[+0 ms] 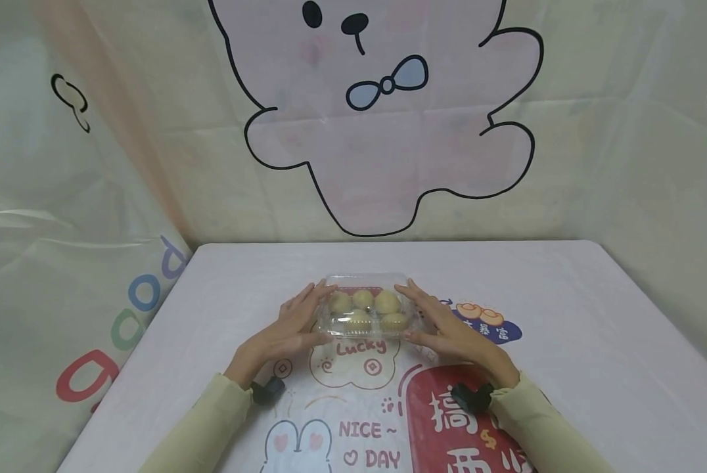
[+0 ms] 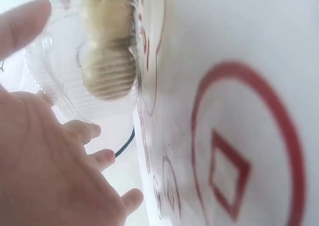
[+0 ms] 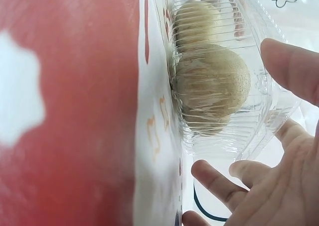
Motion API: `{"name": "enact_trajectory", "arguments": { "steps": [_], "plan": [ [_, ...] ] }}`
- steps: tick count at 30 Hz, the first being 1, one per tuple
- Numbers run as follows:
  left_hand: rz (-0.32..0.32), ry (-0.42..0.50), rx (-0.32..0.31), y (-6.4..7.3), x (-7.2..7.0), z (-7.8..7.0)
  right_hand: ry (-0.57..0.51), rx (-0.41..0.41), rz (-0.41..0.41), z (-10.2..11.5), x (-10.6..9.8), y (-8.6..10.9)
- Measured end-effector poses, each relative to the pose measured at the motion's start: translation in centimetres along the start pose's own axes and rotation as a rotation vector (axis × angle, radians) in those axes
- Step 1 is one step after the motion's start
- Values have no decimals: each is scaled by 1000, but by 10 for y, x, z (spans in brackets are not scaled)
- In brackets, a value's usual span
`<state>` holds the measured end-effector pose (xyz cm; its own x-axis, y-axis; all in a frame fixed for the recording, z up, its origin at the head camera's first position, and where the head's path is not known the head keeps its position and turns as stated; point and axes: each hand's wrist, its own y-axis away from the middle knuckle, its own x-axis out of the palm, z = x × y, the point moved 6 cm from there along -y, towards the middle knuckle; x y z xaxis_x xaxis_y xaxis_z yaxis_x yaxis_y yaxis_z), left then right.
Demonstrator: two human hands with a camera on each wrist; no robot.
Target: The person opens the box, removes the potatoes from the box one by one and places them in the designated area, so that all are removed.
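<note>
A clear plastic clamshell box rests on the table with its lid down. Several round, pale yellow-green pieces show through it; their exact kind cannot be told. At the box's left side is my left hand, thumb near the front corner and fingers reaching toward the back. My right hand mirrors it on the right side. In the left wrist view the fingers are spread and extended beside the ridged plastic wall. The right wrist view likewise has the thumb and fingers apart around the box's end.
The white table carries printed drawings, including a red panel and a blue patch. A dark wrist device sits on the left wrist, another on the right. A printed curtain hangs behind.
</note>
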<state>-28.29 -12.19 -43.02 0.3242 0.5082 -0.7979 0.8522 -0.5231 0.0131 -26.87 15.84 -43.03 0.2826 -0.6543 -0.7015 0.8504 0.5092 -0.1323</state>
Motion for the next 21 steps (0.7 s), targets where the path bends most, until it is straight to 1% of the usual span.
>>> {"name": "enact_trajectory", "arguments": {
  "steps": [4, 9, 11, 16, 21],
  "plan": [
    [1, 19, 20, 0, 0, -1, 12, 4, 1, 0, 0, -1],
    [11, 59, 22, 0, 0, -1, 19, 17, 2, -1, 1, -2],
    [-2, 67, 27, -1, -2, -1, 18, 19, 1, -1, 1, -2],
    [-34, 39, 17, 0, -4, 1, 5, 10, 0, 0, 1, -1],
    [-30, 19, 10, 0, -5, 2, 8, 6, 1, -1, 1, -2]
  ]
}}
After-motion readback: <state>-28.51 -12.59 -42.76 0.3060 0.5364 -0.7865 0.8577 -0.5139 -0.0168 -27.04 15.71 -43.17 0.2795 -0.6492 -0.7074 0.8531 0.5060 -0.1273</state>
